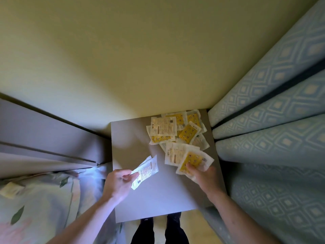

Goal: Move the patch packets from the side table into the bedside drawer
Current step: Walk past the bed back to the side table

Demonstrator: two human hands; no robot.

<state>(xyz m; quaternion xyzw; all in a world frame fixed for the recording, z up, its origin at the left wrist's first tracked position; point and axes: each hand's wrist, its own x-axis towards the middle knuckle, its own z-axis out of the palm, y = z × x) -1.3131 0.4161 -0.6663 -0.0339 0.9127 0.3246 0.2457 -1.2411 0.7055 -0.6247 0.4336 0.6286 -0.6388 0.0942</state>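
Several yellow-and-white patch packets (177,128) lie in a loose pile at the far right of the grey side table (158,196). My left hand (117,184) pinches a couple of white packets (146,170) above the table's left part. My right hand (202,175) grips a fanned bunch of packets (186,156), a yellow one on top, just in front of the pile. No drawer is visible in the head view.
A bed with a flowered cover (40,205) and grey headboard (44,131) lies to the left. Blue patterned curtains (274,120) hang on the right. A pale wall (140,59) is behind the table. My legs (160,229) stand at its front edge.
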